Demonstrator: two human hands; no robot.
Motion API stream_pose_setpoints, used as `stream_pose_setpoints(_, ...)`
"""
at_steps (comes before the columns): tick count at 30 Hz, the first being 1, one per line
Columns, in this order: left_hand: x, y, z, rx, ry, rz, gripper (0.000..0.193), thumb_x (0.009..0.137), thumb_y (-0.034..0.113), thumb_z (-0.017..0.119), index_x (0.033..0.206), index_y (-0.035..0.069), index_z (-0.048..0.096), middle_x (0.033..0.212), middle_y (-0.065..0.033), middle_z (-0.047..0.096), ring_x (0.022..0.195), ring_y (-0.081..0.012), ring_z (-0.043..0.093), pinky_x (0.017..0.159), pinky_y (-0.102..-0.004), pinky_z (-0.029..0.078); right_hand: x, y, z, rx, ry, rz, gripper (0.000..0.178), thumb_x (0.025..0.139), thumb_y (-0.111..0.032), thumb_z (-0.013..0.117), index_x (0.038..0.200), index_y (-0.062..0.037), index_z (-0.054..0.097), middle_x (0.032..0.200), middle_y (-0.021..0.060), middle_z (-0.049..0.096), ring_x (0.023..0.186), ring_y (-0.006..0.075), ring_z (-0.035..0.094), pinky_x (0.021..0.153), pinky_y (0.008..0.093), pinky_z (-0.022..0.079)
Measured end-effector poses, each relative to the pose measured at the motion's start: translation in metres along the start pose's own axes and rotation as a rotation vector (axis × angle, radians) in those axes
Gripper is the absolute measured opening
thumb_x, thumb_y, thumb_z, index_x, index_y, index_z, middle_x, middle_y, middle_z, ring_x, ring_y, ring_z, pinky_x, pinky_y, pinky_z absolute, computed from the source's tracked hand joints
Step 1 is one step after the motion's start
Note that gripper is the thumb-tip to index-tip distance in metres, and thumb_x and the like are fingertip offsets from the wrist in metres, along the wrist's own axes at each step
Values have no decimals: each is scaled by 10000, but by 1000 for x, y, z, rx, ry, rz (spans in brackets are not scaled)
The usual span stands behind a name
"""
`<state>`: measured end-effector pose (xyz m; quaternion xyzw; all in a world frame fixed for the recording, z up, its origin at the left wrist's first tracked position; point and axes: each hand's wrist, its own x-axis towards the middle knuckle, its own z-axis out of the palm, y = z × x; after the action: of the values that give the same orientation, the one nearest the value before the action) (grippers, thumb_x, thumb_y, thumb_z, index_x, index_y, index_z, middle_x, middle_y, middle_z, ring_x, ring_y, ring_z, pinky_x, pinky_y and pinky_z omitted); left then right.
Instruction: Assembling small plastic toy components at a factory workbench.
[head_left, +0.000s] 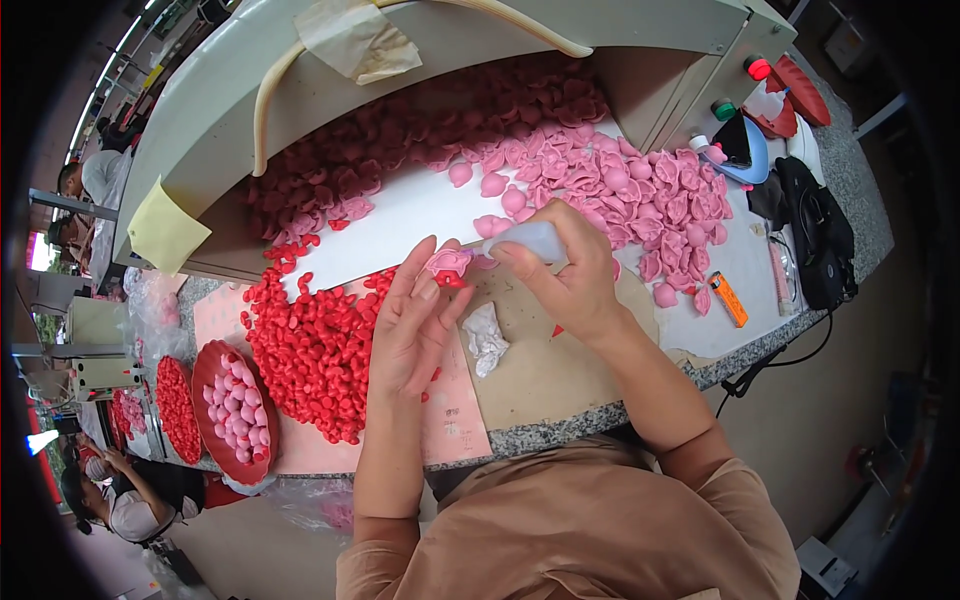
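Observation:
My left hand (408, 325) pinches a small pink cup-shaped plastic piece (449, 261) with a red part (452, 280) at its lower side. My right hand (582, 288) is wrapped round a whitish translucent squeeze bottle (536, 240), tilted so its nozzle points left at the pink piece. Whether the nozzle touches the piece I cannot tell. Below my hands lies a crumpled white tissue (486, 340) on a brown sheet (540, 385). A large heap of small red pieces (312, 355) spreads beside my left wrist. Beyond my right hand is a heap of pink pieces (640, 195).
A grey hooded box (200, 120) arches over the far side, with more pink pieces inside. On the left stands a red bowl (262, 470) of pink balls. An orange lighter (729, 300) and a black bag (822, 240) lie right. Other people sit far left.

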<state>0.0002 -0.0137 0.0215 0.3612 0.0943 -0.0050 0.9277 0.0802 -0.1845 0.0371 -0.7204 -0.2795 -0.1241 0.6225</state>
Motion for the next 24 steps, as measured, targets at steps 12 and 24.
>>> stream_pose_setpoints(12, -1, -2, 3, 156, 3, 123, 558, 876, -36, 503, 1385, 57, 293, 1395, -136, 361, 1224, -200, 437, 1028, -332, 374, 0, -1, 0, 12, 32, 2, 206, 783, -189, 702, 798, -37, 563, 693, 31, 526, 600, 103, 491, 528, 245, 377)
stream_pose_setpoints(24, 0, -2, 7, 256, 41, 167, 611, 849, -27, 553, 1390, 58, 283, 1384, -127, 378, 1209, -189, 454, 1019, -322, 393, 2, -1, -1, 11, 44, 30, 216, 779, -158, 705, 797, -31, 531, 687, 29, 496, 609, 103, 468, 558, 245, 379)
